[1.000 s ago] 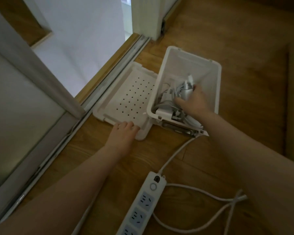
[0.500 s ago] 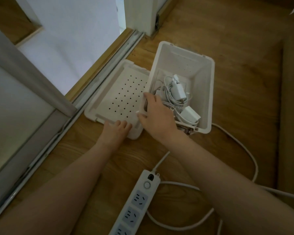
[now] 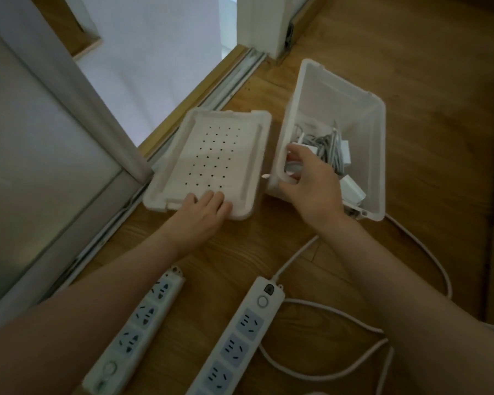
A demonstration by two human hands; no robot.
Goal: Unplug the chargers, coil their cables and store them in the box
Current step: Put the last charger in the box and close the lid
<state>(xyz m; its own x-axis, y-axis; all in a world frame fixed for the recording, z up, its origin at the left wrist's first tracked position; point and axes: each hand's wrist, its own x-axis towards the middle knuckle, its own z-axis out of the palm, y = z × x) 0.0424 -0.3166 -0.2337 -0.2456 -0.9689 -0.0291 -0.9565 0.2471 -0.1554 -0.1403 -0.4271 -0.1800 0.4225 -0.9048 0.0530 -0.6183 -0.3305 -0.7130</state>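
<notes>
**Right hand shifts to the box edge, chargers are inside**

Since half a second ago, the right hand (image 3: 311, 183) has moved a little up along the left wall of the box (image 3: 378, 155) and now hooks over its rim, and a second power strip (image 3: 137, 332) has come into view at the lower left. The left hand (image 3: 203, 212) has stayed on the near edge of the lid (image 3: 211, 158).

The chargers (image 3: 328, 155) with their coiled cables lie in a heap at the near end of the box, which stands on the wooden floor (image 3: 411, 67), just beside the lid. The right fingers (image 3: 293, 151) are curled and clamped on the box wall, thumb outside. The left fingers (image 3: 214, 199) lie flat and together on the lid, gripping nothing.

The step in hand seems to be closing the box. To do it well, I think the right hand should hold the box steady while the left lifts the lid. No cable should hang over the rim before the lid goes down.

The nearer power strip (image 3: 240, 337) has empty sockets. I can read no brand or writing on anything here.
</notes>
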